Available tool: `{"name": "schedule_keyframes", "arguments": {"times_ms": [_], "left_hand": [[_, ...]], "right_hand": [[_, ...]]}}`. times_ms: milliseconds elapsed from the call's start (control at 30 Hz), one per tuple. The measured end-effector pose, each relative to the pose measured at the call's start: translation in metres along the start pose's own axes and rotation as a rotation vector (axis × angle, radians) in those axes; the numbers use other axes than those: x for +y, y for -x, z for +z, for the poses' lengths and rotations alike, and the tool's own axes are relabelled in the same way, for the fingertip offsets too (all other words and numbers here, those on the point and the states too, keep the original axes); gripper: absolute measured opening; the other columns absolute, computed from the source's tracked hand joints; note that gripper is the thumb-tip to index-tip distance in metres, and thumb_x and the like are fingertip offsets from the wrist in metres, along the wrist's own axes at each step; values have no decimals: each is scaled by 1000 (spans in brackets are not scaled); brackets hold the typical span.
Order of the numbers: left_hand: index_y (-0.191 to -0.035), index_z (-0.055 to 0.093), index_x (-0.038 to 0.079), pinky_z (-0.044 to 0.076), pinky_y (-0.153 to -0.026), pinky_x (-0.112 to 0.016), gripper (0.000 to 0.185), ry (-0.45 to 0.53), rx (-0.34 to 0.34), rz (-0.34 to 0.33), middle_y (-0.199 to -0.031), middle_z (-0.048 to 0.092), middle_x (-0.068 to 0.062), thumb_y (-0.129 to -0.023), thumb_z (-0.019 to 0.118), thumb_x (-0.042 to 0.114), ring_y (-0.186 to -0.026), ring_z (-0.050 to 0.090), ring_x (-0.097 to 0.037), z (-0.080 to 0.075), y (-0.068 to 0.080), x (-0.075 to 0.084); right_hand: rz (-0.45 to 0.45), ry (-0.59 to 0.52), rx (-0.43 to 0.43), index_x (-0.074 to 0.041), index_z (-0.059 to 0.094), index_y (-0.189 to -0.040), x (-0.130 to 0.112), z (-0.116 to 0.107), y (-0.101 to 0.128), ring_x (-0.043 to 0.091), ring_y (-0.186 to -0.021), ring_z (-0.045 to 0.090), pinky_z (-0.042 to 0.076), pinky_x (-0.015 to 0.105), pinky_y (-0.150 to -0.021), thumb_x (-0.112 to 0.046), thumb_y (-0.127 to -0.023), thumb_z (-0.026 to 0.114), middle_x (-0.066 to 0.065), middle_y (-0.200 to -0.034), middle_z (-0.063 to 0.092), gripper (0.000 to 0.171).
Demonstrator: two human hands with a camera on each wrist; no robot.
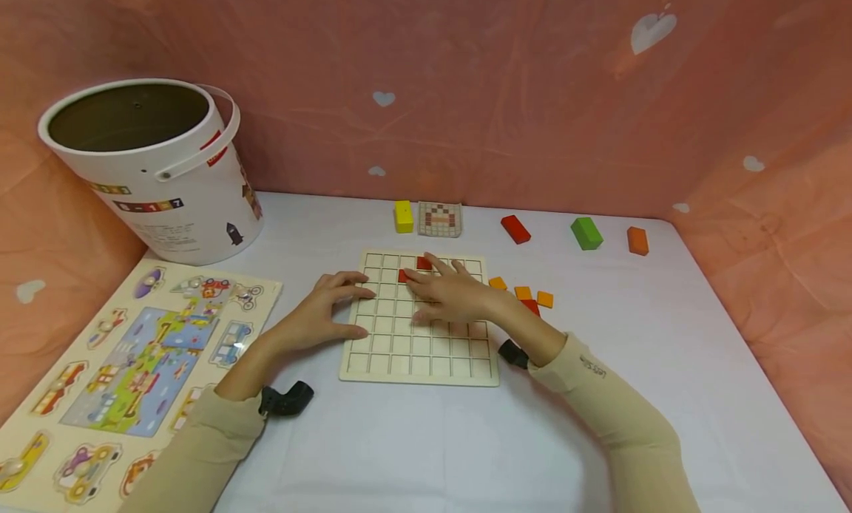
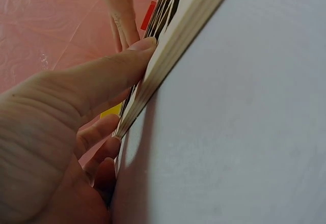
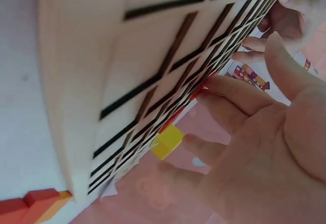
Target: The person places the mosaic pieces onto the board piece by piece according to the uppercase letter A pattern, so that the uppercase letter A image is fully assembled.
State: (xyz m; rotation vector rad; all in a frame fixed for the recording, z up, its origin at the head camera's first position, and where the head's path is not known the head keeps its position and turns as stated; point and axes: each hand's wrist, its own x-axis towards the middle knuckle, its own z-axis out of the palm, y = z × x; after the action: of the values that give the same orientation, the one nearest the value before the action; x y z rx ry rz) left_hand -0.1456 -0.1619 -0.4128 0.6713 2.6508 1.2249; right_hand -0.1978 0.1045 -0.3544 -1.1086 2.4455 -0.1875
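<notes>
The square wooden board (image 1: 381, 364) lies flat at the centre of the head view, pale and smooth, its face divided into small cells by thin dark lines; the left wrist view shows layered stripes along its edge. Two flat red squares sit in its grid: the upper red tile (image 1: 423, 263) near the top edge, and the lower red tile (image 1: 402, 276) a little down and to the left. The left hand (image 1: 319, 313) is spread wide at the board's left side, thumb and fingertips touching its edge. The right hand (image 1: 454, 295) reaches over the middle of the board with fingers fanned and thumb apart, its fingertips touching the lower red tile. Just right of the board lie orange tiles (image 1: 523, 293) and a red piece (image 1: 530, 306), partly hidden by the forearm. Above the board, in the upper middle, a yellow block (image 1: 403, 217) stands beside a small patterned card (image 1: 440, 219).
</notes>
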Motion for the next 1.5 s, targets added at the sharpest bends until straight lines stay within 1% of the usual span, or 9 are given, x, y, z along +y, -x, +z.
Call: {"name": "schedule_keyframes", "arguments": {"times_ms": [100, 167, 367, 467, 633, 767, 1000, 1267, 1500], "left_hand": [[-131, 63, 6, 27, -109, -62, 59, 0, 3, 3, -150, 40, -14, -79, 86, 22, -135, 30, -37, 0, 0, 0], [-131, 64, 6, 28, -109, -62, 59, -1, 5, 7, -150, 41, -14, -78, 86, 22, -135, 30, -37, 0, 0, -1], [-131, 64, 6, 26, -109, -62, 59, 10, 2, 17, -151, 40, -14, -78, 86, 22, -136, 29, -36, 2, -2, -1], [-131, 64, 5, 26, -110, -62, 59, 12, -2, 18, -151, 40, -14, -78, 86, 22, -136, 28, -36, 3, -3, 0], [-131, 63, 5, 26, -110, -62, 60, 3, -1, 6, -151, 40, -14, -78, 86, 22, -136, 28, -36, 3, -3, -1], [-132, 63, 5, 26, -110, -62, 60, 4, 2, -1, -152, 39, -13, -78, 86, 23, -137, 28, -36, 2, -2, -2], [-132, 63, 7, 26, -110, -61, 60, 16, 2, -7, -152, 39, -12, -79, 86, 25, -137, 28, -35, 2, -1, -4], [-132, 63, 6, 25, -109, -62, 59, 21, 4, 9, -151, 39, -13, -80, 85, 23, -136, 28, -36, 1, 0, -4], [-132, 63, 5, 26, -109, -62, 59, 21, 2, 9, -151, 40, -13, -80, 85, 24, -135, 28, -36, 1, 0, -3]], "right_hand": [[-22, -61, 31, -6, 34, -155, 7, 1, 3, 37, -151, -4, 4, 67, -114, -46, -98, 59, 7, -164, 19, 73], [-42, -140, 77, -4, 32, -155, 14, 0, 8, 39, -151, -2, 6, 65, -116, -39, -98, 62, 10, -164, 18, 73], [-81, -538, 257, 0, 33, -153, 54, -3, 50, 37, -143, 31, 27, 56, -114, -3, -93, 66, 18, -157, 35, 68], [-39, -616, 345, 4, 40, -148, 79, 1, 78, 38, -133, 45, 36, 57, -109, 6, -91, 63, 21, -148, 46, 62], [70, -616, 401, 7, 53, -135, 107, 15, 115, 37, -115, 58, 46, 55, -100, 13, -88, 62, 22, -124, 63, 47], [106, -582, 397, 6, 59, -129, 114, 22, 128, 34, -109, 61, 49, 53, -96, 11, -88, 63, 18, -117, 67, 41], [143, -529, 388, 2, 66, -121, 113, 26, 125, 30, -102, 61, 49, 49, -92, 12, -88, 61, 13, -114, 68, 35], [118, -524, 407, 1, 67, -117, 111, 32, 124, 31, -106, 59, 47, 50, -94, 12, -86, 64, 14, -118, 67, 33], [135, -504, 384, 1, 68, -113, 107, 33, 122, 28, -102, 59, 48, 43, -92, 12, -85, 65, 12, -115, 67, 30]]}}
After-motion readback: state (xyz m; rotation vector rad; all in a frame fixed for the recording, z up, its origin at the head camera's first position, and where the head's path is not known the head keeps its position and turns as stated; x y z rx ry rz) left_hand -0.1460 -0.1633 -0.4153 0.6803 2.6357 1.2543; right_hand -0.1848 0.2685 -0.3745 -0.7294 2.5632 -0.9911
